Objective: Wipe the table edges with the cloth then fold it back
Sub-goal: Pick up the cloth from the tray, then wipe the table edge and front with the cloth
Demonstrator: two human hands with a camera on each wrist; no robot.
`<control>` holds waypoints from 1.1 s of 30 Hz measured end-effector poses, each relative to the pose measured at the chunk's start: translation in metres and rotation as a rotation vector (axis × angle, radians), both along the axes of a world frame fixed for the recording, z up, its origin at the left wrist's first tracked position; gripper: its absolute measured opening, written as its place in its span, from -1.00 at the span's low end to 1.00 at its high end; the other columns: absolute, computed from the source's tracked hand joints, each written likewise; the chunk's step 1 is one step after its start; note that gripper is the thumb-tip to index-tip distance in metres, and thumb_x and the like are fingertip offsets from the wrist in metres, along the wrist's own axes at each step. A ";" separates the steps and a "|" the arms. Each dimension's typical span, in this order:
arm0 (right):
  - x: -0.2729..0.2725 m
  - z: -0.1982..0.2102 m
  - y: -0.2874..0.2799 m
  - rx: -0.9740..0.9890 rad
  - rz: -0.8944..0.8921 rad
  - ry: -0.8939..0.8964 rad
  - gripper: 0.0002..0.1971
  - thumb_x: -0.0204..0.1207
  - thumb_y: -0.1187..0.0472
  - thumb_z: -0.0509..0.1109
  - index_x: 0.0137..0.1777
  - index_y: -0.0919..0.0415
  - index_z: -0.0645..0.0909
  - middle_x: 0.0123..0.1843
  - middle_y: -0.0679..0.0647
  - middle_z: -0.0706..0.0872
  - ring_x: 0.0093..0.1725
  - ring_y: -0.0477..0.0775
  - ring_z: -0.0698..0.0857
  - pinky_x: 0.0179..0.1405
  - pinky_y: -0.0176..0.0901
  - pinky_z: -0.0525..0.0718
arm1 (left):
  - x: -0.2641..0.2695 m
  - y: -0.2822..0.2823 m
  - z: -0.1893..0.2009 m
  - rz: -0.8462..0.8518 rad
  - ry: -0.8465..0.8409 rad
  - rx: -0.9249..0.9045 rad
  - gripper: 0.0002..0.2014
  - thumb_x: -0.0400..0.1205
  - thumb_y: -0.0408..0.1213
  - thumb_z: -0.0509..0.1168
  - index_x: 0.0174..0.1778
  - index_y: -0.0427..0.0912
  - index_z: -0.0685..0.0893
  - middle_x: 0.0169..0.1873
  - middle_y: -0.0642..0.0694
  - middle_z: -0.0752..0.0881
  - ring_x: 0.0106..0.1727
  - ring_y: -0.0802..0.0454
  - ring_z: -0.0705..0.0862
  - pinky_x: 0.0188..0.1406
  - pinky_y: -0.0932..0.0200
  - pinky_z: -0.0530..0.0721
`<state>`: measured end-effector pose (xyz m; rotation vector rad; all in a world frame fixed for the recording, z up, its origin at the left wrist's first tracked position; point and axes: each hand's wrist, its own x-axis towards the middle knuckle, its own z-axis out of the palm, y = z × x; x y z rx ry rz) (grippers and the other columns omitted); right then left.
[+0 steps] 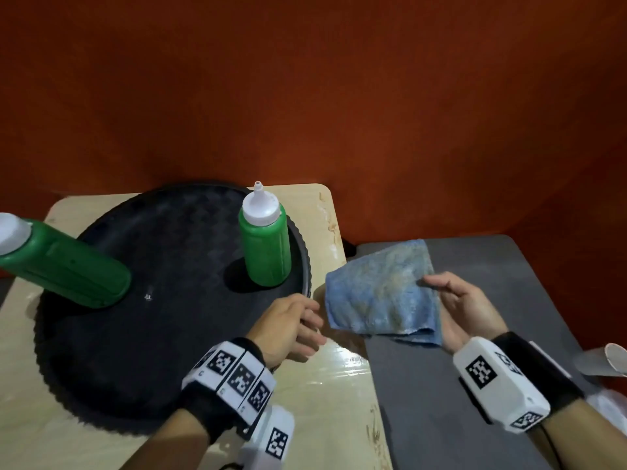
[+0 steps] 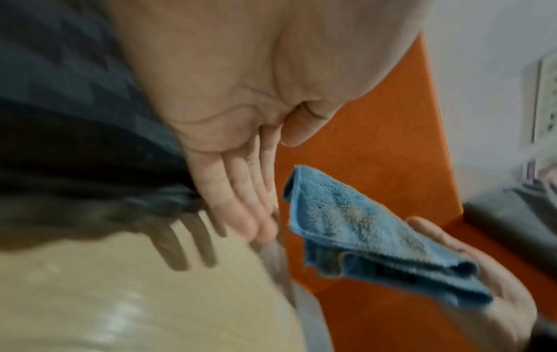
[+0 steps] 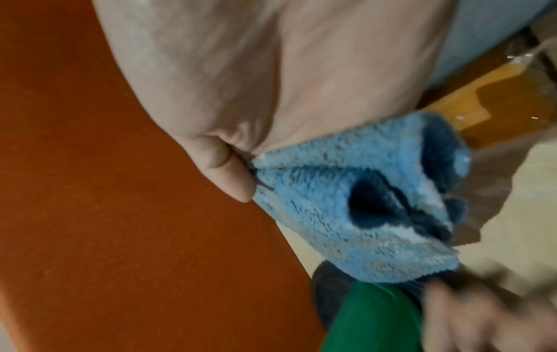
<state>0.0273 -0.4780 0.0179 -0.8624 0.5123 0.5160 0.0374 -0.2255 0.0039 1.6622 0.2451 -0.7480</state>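
A folded blue cloth (image 1: pixel 380 293) is lifted above the gap between the beige table (image 1: pixel 339 385) and the grey table (image 1: pixel 441 418). My right hand (image 1: pixel 454 307) holds it, thumb on top and fingers underneath; in the right wrist view the thumb pinches the cloth (image 3: pixel 346 204). My left hand (image 1: pixel 291 323) hovers just left of the cloth over the beige table's right edge, fingers straight and holding nothing. The left wrist view shows those straight fingers (image 2: pixel 235 200) a small gap from the cloth (image 2: pixel 370 235).
A round black tray (image 1: pixel 135 351) covers most of the beige table. One green bottle with a white cap (image 1: pixel 266 239) stands on it, and another green bottle (image 1: pixel 64 262) at its left. An orange wall stands behind. A white roll (image 1: pixel 610 357) lies at the far right.
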 end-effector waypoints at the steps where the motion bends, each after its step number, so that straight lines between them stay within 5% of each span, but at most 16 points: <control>1: 0.012 0.005 -0.005 -0.063 0.004 -0.007 -0.28 -0.09 0.17 0.62 0.18 0.35 0.71 0.21 0.33 0.73 0.14 0.37 0.74 0.10 0.44 0.66 | 0.000 0.007 -0.001 0.029 -0.096 0.111 -0.66 0.66 -0.41 0.01 -0.13 -0.15 0.71 -0.28 -0.20 0.71 -0.35 -0.19 0.67 -0.33 -0.05 0.61; 3: 0.037 0.016 -0.011 -0.131 -0.016 -0.066 -0.51 0.05 0.18 0.51 0.03 0.34 0.74 0.14 0.30 0.77 0.07 0.31 0.78 -0.03 0.36 0.73 | 0.004 0.024 -0.002 0.110 -0.287 0.374 -0.66 0.60 -0.45 0.08 -0.33 -0.10 0.70 -0.46 -0.11 0.67 -0.45 -0.09 0.59 -0.37 0.08 0.55; 5: 0.067 0.025 -0.018 -0.217 -0.066 -0.128 -0.80 0.30 0.24 0.33 -0.28 0.32 0.76 -0.12 0.24 0.83 -0.16 0.18 0.83 -0.32 0.03 0.80 | 0.014 0.040 -0.006 0.135 -0.363 0.587 -0.76 0.59 -0.39 0.15 -0.27 -0.06 0.69 -0.32 -0.06 0.71 -0.26 -0.09 0.67 -0.20 0.12 0.62; 7: 0.099 0.026 -0.022 -0.339 -0.047 -0.130 -0.70 0.46 0.26 0.21 -0.36 0.28 0.73 -0.29 0.19 0.80 -0.31 0.14 0.81 -0.43 -0.12 0.76 | 0.026 0.052 -0.015 0.013 -0.375 0.860 -0.83 0.57 -0.25 0.26 0.05 -0.08 0.65 0.08 -0.12 0.66 0.22 -0.17 0.61 0.20 -0.02 0.58; 10: 0.140 0.016 -0.017 -0.505 -0.024 -0.184 -0.84 0.58 0.31 0.16 -0.06 0.34 0.57 -0.29 0.20 0.70 -0.31 0.18 0.73 -0.19 -0.04 0.73 | 0.040 0.058 -0.031 -0.205 -0.295 1.075 -0.23 0.56 0.07 0.29 0.61 -0.16 0.16 0.64 -0.20 0.05 0.68 -0.18 -0.06 0.63 -0.14 0.06; 13: 0.168 -0.004 -0.004 -0.602 -0.043 -0.226 -0.86 0.59 0.33 0.11 0.10 0.30 0.43 -0.18 0.28 0.55 -0.23 0.24 0.61 -0.02 0.10 0.57 | 0.042 0.057 -0.042 -0.332 -0.214 1.065 -0.01 0.56 0.27 0.17 0.67 -0.10 -0.28 0.62 -0.18 -0.43 0.65 -0.17 -0.41 0.65 -0.19 -0.21; 16: 0.185 -0.024 0.006 -0.578 -0.014 -0.226 -0.81 0.55 0.37 0.09 0.10 0.30 0.46 -0.13 0.32 0.56 -0.22 0.27 0.63 -0.05 0.16 0.64 | 0.040 0.058 -0.047 -0.404 -0.184 1.083 0.01 0.56 0.31 0.11 0.64 -0.08 -0.41 0.57 -0.19 -0.54 0.61 -0.18 -0.50 0.63 -0.22 -0.27; 19: 0.196 -0.032 0.019 -0.657 0.047 -0.252 -0.77 0.61 0.40 0.04 0.10 0.31 0.51 -0.13 0.31 0.64 -0.21 0.23 0.68 -0.12 0.14 0.70 | 0.043 0.061 -0.045 -0.445 -0.144 1.066 0.02 0.56 0.30 0.12 0.62 -0.08 -0.46 0.54 -0.19 -0.59 0.59 -0.20 -0.52 0.63 -0.23 -0.28; 21: 0.207 -0.040 0.032 -0.781 0.124 -0.312 -0.67 0.65 0.37 0.03 0.34 0.29 0.47 0.12 0.35 0.68 0.03 0.30 0.69 0.15 0.23 0.67 | 0.044 0.061 -0.046 -0.470 -0.128 1.066 0.03 0.56 0.31 0.11 0.61 -0.09 -0.48 0.53 -0.20 -0.61 0.59 -0.21 -0.53 0.63 -0.23 -0.27; 23: 0.216 -0.046 0.045 -1.019 0.348 -0.429 -0.59 0.67 0.31 0.04 0.50 0.20 0.36 0.32 0.22 0.60 0.23 0.24 0.63 0.29 0.03 0.57 | 0.043 0.061 -0.048 -0.466 -0.129 1.066 0.03 0.56 0.31 0.11 0.60 -0.07 -0.50 0.53 -0.19 -0.61 0.59 -0.21 -0.54 0.63 -0.23 -0.28; 25: 0.223 -0.052 0.057 -1.241 0.669 -0.585 -0.53 0.68 0.28 0.03 0.59 0.20 0.23 0.49 0.15 0.47 0.43 0.17 0.50 0.39 -0.13 0.44 | 0.043 0.060 -0.050 -0.458 -0.133 1.087 0.03 0.55 0.31 0.12 0.61 -0.05 -0.48 0.55 -0.19 -0.57 0.59 -0.22 -0.53 0.63 -0.23 -0.26; 27: 0.224 -0.059 0.065 -1.369 0.890 -0.675 -0.46 0.68 0.29 0.03 0.65 0.27 0.04 0.66 0.22 0.19 0.61 0.21 0.26 0.55 -0.10 0.23 | 0.044 0.060 -0.051 -0.453 -0.142 1.109 0.02 0.54 0.33 0.10 0.62 -0.06 -0.43 0.58 -0.20 -0.52 0.61 -0.23 -0.49 0.62 -0.24 -0.24; 30: 0.216 -0.070 0.065 -1.490 1.027 -0.796 -0.38 0.62 0.40 0.05 0.63 0.39 -0.10 0.67 0.32 0.01 0.60 0.33 0.22 0.48 -0.09 0.26 | 0.043 0.058 -0.052 -0.456 -0.143 1.135 0.00 0.54 0.35 0.06 0.64 -0.08 -0.40 0.60 -0.22 -0.47 0.62 -0.25 -0.46 0.61 -0.24 -0.24; 33: 0.207 -0.069 0.061 -1.548 1.119 -0.841 -0.35 0.62 0.44 0.04 0.64 0.39 -0.18 0.69 0.30 -0.22 0.69 0.22 -0.14 0.64 -0.11 -0.08 | 0.045 0.055 -0.050 -0.452 -0.132 1.157 0.01 0.54 0.35 0.07 0.64 -0.09 -0.39 0.60 -0.24 -0.47 0.62 -0.26 -0.46 0.61 -0.24 -0.25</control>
